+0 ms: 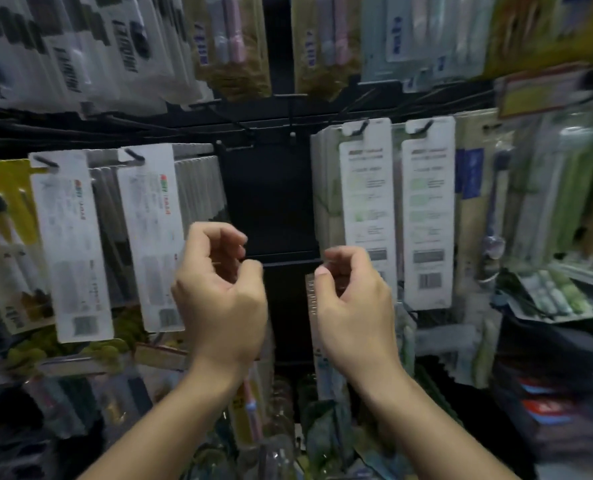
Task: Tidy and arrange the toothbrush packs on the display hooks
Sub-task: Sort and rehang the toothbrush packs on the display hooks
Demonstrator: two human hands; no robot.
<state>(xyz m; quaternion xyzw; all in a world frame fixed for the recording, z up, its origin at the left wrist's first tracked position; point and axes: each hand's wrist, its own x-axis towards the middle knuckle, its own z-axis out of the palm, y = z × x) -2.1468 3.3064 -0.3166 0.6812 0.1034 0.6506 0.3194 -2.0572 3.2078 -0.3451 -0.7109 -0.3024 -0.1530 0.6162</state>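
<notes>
Toothbrush packs hang on black hooks of a dark wire display. Two rows of white-backed packs (71, 244) (154, 237) hang at the left, and two more rows (366, 202) (428, 209) at the right. Between them two hooks (220, 144) (292, 134) stand bare over a dark gap. My right hand (355, 306) is raised below that gap, fingers pinched on the ridged top edge of a clear toothbrush pack (311, 296) that hangs down from it. My left hand (220, 299) is beside it with curled fingers; whether it holds anything is hidden by blur.
A yellow pack (0, 209) hangs at the far left and green packs (565, 202) at the far right. An upper row of packs (232, 39) overhangs the hooks. More packs (250, 407) hang in the row under my wrists. Stacked goods (547, 403) lie at lower right.
</notes>
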